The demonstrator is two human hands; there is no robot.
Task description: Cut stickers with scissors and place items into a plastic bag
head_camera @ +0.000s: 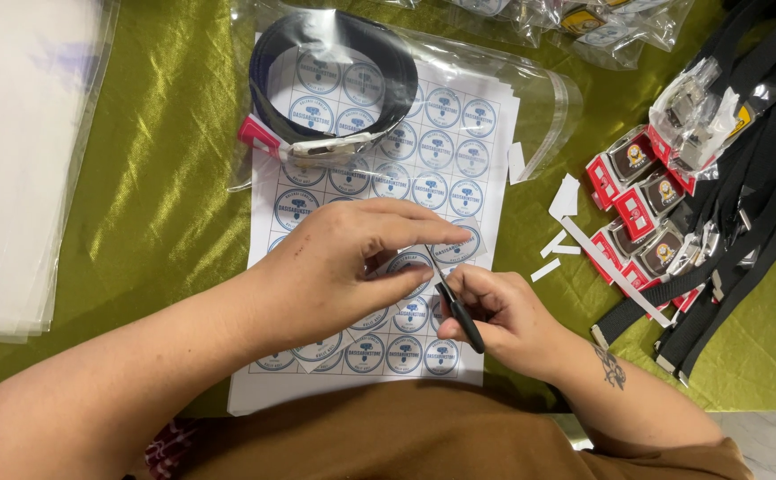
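Observation:
My left hand [348, 262] pinches a small cut-out piece of paper with round blue stickers [468, 244] over a white sticker sheet [406, 142]. My right hand [504, 311] grips a small black-handled pair of scissors [459, 307], its blades touching the held piece. The sheet carries rows of round blue-and-white stickers and lies on a green satin cloth [166, 178].
A clear bag with a coiled black belt [335, 80] and a pink-capped buckle rests on the sheet's top. Paper offcuts [564, 200] lie to the right. Red-boxed buckles [637, 196] and black straps [744, 178] fill the right side. Clear plastic sleeves [15, 160] are stacked at left.

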